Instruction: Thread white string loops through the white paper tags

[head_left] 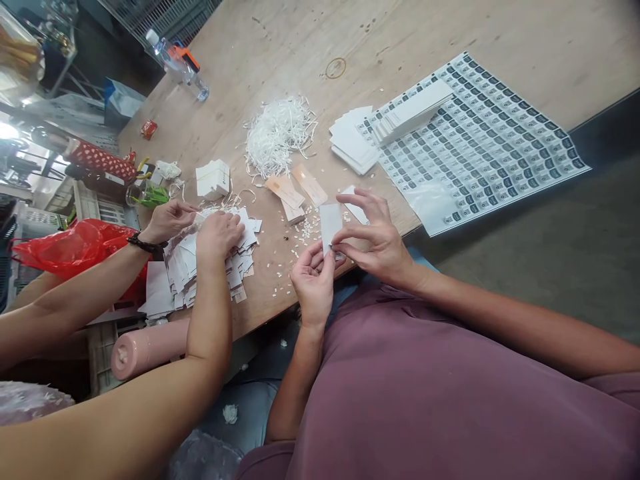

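A small white card [331, 223] stands upright between my hands at the table's front edge. My left hand [315, 273] is closed on its lower end, thumb in front. My right hand [373, 233] pinches with thumb and forefinger at the card's lower right edge; what the pinch holds is too small to make out. Orange-and-white cards [310, 185] lie just beyond, with tiny white bits [307, 230] scattered around them. Farther back is a heap of white strings [280, 137]. White cards [354, 140] are stacked to the right, near a printed sticker sheet [480, 140].
At the left, another person's hands [220, 233] work over a pile of white tags [183, 270]. A pink bottle [150, 348], a red bag [83, 247], a clear bottle [180, 70] and a rubber band [335, 68] are also in view.
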A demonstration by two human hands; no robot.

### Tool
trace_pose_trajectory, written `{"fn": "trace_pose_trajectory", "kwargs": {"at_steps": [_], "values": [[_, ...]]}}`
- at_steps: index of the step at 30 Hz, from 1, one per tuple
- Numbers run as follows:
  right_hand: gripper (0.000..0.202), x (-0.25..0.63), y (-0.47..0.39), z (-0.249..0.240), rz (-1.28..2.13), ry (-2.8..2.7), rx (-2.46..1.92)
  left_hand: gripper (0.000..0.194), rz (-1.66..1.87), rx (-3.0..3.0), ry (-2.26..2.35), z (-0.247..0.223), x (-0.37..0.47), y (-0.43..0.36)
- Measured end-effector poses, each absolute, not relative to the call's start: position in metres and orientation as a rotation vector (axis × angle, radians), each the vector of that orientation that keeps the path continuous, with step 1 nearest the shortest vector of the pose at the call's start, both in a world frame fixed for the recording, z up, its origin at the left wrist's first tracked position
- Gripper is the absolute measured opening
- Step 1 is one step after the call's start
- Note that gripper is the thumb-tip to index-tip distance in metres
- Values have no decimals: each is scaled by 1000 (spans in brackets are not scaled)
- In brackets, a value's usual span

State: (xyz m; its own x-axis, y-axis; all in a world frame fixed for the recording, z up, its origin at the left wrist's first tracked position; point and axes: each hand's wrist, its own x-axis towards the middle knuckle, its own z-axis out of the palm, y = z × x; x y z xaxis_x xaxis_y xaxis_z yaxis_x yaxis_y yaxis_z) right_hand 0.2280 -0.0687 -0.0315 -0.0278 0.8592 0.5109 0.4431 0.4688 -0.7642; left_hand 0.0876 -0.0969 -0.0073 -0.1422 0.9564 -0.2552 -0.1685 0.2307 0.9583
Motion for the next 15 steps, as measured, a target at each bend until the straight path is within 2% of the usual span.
{"fn": "trace_pose_trajectory", "kwargs": {"at_steps": [6,10,13,15], "values": [[11,225,-75,-32,265,-1756,-1153,48,1179,716,1289,-8,88,-95],[16,227,-87,-29,107,-1902,-963,44,1240,667,1280,-9,86,-91],[21,232,-88,-21,131,-1891,-871,46,1262,695,1352,-11,84,-89],[18,235,-83,-15,237,-1820,-919,47,1260,727,1366,-11,83,-90]]}}
